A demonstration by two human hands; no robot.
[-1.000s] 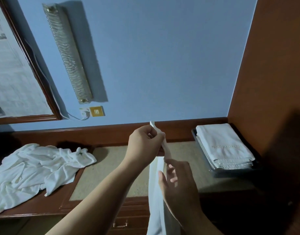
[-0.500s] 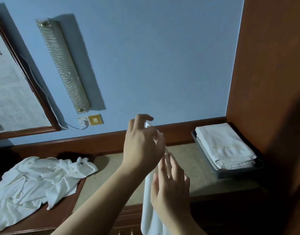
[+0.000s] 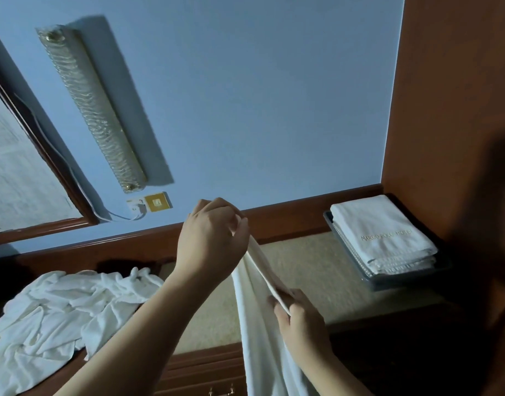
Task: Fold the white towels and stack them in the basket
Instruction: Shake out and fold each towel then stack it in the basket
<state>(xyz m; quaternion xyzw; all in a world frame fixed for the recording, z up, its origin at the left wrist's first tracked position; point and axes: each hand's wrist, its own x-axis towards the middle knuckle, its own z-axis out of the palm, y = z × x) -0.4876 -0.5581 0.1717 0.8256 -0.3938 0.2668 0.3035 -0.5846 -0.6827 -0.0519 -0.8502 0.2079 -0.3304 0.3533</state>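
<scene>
Now drawn apart along the hem since a moment ago: left hand [image 3: 211, 238] pinching the white towel [image 3: 260, 332] high, right hand [image 3: 300, 318] gripping its edge lower. Hanging before the worktop [image 3: 302, 267], between crumpled towels [image 3: 62, 312] and folded stack [image 3: 382, 232] in basket [image 3: 357, 270].

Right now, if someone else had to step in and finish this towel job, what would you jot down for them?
Left hand: pinches the top edge of the held towel, raised over the counter.
Right hand: grips the same edge lower down; the rest hangs below.
Done: folded towels stacked in the basket at the right.
Left: fold the held towel and stack it, then work through the unfolded pile at the left.
</scene>
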